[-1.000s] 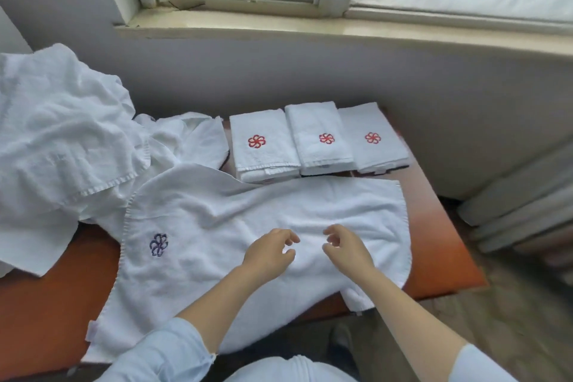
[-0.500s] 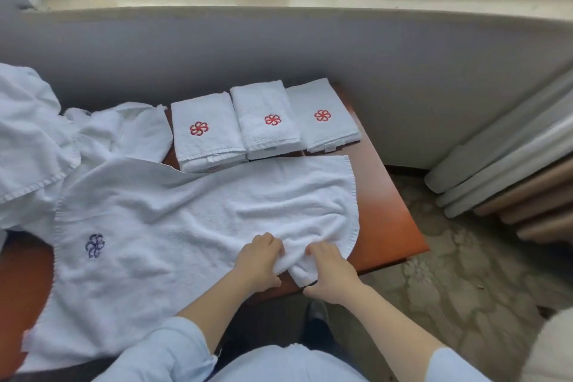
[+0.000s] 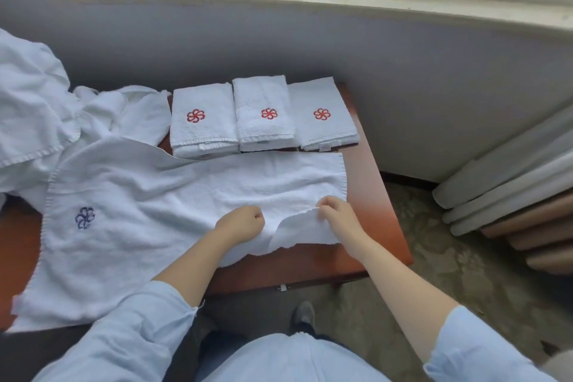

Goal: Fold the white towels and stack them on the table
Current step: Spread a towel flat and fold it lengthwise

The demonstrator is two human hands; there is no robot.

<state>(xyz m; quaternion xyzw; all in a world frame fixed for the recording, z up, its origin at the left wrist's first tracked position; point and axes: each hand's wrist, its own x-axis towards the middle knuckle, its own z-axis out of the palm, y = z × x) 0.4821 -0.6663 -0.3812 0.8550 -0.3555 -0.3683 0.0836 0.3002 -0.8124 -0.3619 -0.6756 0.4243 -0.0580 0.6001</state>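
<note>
One spread towel (image 3: 161,195); left hand (image 3: 240,225) grips edge, right hand (image 3: 339,215) pinches corner.

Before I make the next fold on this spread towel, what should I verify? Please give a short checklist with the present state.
1. Right hand pinches the near edge of the spread towel: ok.
2. Left hand grips it too: cannot tell, fingers curled on the cloth.
3. Towel lies flat: not ok, creased, near corner turned up.
4. Folded towels clear of its far edge: cannot tell, very close.
5. Table bare to the right: ok.
</note>
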